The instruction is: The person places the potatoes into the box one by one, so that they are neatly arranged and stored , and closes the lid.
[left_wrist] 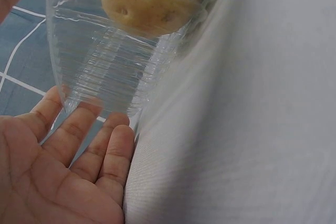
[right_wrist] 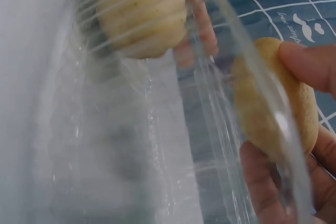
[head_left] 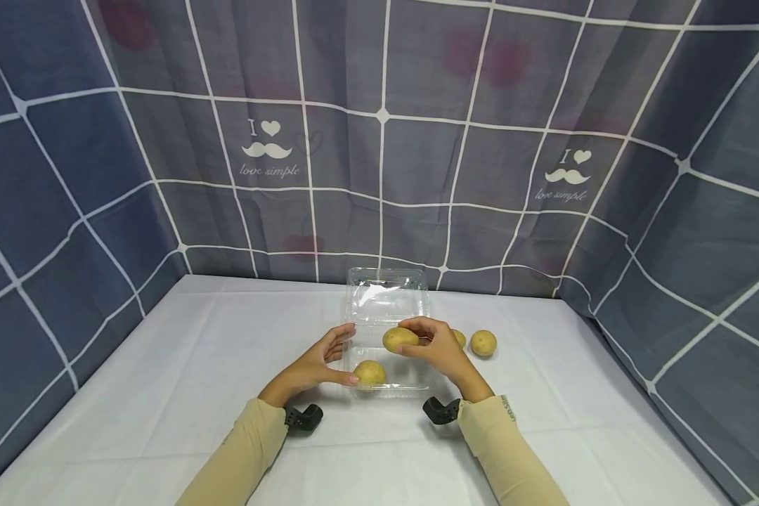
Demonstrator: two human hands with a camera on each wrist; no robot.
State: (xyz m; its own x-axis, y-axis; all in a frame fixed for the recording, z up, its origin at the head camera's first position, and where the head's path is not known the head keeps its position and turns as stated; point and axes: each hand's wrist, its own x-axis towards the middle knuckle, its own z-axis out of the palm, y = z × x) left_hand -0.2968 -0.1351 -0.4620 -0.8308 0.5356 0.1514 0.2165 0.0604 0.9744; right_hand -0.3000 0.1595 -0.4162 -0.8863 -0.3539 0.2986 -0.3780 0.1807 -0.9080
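The white table (head_left: 133,393) holds a clear box (head_left: 411,376), its lid (head_left: 387,306) back, likely so the top is free. The left hand (head_left: 313,362) lies loose at its side, maybe to steady it. The right hand (head_left: 439,348) pinches 1 potato (head_left: 398,340) above it; 1 lies inside, 2 sit to the right.
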